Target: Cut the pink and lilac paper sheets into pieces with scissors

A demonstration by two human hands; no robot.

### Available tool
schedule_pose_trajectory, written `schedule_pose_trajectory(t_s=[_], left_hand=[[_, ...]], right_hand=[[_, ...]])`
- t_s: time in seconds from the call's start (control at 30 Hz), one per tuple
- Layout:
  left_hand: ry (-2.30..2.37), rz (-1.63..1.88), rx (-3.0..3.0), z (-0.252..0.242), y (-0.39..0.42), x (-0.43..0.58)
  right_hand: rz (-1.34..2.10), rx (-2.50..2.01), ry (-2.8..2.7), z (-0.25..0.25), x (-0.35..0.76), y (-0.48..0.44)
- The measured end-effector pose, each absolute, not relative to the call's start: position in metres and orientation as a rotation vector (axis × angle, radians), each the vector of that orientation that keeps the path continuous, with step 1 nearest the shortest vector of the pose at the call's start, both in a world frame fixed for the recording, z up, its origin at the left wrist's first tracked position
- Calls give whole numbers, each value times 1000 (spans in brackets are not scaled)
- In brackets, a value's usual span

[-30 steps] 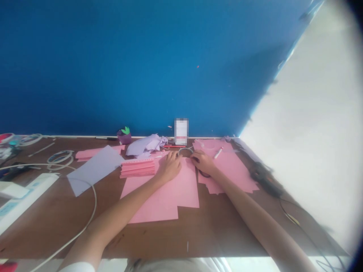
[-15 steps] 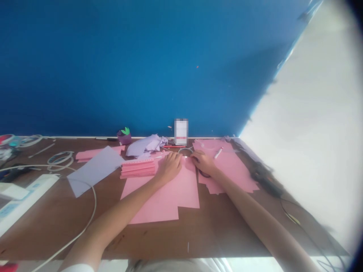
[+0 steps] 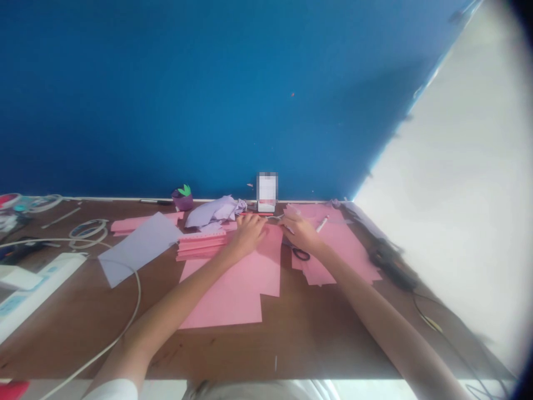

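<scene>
Both forearms [image 3: 187, 300] stretch forward; the left hand [image 3: 249, 232] and right hand [image 3: 300, 230] face down, near each other, fingers seemingly bent.

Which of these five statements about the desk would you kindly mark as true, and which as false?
1. The left hand and right hand are near the far edge of the central pink sheets. True.
2. The hands are far apart, at opposite ends of the desk. False: they are close together.
3. The flat lilac sheet lies left of both hands. True.
4. The lilac sheet is under the right hand. False: it lies apart from it.
5. The wall straight ahead is blue. True.
</scene>
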State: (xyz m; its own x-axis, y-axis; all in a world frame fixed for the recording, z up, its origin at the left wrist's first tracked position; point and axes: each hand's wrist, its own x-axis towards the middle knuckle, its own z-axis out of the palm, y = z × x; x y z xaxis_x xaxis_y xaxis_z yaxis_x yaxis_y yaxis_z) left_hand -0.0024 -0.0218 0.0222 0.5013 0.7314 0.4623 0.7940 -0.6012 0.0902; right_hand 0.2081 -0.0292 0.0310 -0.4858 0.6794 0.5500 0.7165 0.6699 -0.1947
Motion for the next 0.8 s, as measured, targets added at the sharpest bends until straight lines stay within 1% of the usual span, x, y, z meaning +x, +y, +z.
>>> schedule_pose_trajectory(t_s=[0.17, 0.5, 0.8], left_hand=[[-1201, -723, -2673, 26, -20, -4], [-995, -761, -2827, 28, -9, -7], [-1006, -815, -2911, 30, -8, -9]], right_hand=[[-114, -1052, -2323, 30, 206, -29], [-70, -1022, -2354, 30, 203, -31], [-55, -1043, -2358, 29, 203, -30]])
